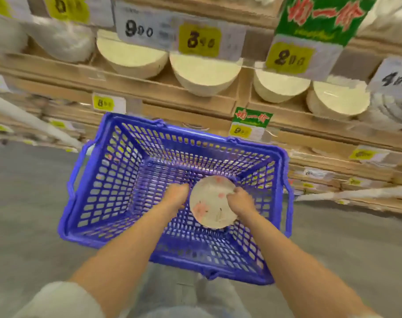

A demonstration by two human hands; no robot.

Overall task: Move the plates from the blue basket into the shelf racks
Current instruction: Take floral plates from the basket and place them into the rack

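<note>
A blue basket (pixel 117 180) stands on the floor below me, in front of the shelves. Inside it, toward the right, is a small white plate (pixel 210 204) with pink flower marks. My left hand (pixel 176 196) grips the plate's left edge. My right hand (pixel 240 201) holds its right edge, fingers curled over the rim. Whether more plates lie under this one is hidden. The shelf racks (pixel 191 102) rise behind the basket, with stacks of cream plates (pixel 204 70) standing on edge in cardboard trays.
Price tags hang along the shelf edges, such as a yellow one (pixel 199 40) and a green sign (pixel 321 17). Grey floor (pixel 28 203) spreads left and right of the basket. Lower shelves (pixel 344 177) run off to the right. The picture is motion-blurred.
</note>
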